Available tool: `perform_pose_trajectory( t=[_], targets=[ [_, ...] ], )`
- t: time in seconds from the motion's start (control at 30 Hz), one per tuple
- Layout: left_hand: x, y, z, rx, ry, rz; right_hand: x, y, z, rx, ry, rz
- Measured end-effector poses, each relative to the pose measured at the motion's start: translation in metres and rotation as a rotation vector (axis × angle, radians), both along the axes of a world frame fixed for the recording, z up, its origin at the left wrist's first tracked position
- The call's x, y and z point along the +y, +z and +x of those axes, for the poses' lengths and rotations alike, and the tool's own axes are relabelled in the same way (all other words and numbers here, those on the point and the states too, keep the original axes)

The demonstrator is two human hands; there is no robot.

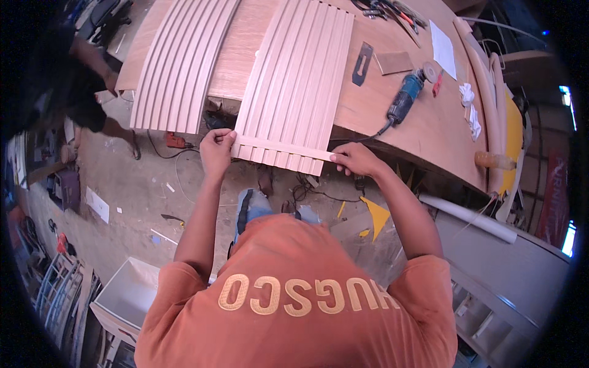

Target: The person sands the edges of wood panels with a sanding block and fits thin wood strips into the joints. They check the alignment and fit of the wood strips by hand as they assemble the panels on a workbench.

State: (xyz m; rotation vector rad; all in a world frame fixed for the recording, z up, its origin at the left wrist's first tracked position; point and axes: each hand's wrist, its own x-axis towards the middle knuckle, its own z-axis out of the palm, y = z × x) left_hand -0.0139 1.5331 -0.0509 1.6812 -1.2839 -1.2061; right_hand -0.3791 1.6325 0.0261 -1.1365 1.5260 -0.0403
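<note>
A thin, pale wooden strip point(283, 148) lies crosswise over the near end of a fluted wooden panel point(300, 80). My left hand point(217, 151) pinches the strip's left end, thumb on top, beside the panel's left edge. At the other end, my right hand point(357, 159) is closed on the strip just past the panel's right edge. The panel's near end juts out beyond the table edge toward me, with its grooves running away from me. A second fluted panel point(184, 64) rests to the left, also overhanging the table.
On the wooden tabletop point(368, 104) at right lie an angle grinder point(405, 98), a dark slotted metal plate point(362, 64), a wood block point(394, 62) and white paper point(443, 48). Hand tools point(392, 11) sit farther back. Another person point(73, 80) stands at left. Cables point(300, 190) trail below.
</note>
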Motion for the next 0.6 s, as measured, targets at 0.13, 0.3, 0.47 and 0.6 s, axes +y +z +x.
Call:
perform_pose_trajectory(
  t=[0.13,0.3,0.47,0.6],
  targets=[
    [-0.001,0.002,0.001,0.042,0.004,0.034,-0.004,-0.008,0.003,0.048,-0.091,0.077],
    [-0.001,0.001,0.002,0.1,-0.004,0.031,-0.004,-0.018,0.004,0.009,-0.128,0.078],
    [-0.003,0.001,0.002,0.113,-0.019,0.037,-0.01,-0.003,0.018,0.14,-0.19,0.119],
    [-0.002,-0.002,0.002,0.088,-0.007,0.035,-0.024,0.006,0.034,0.453,-0.135,0.196]
  ],
)
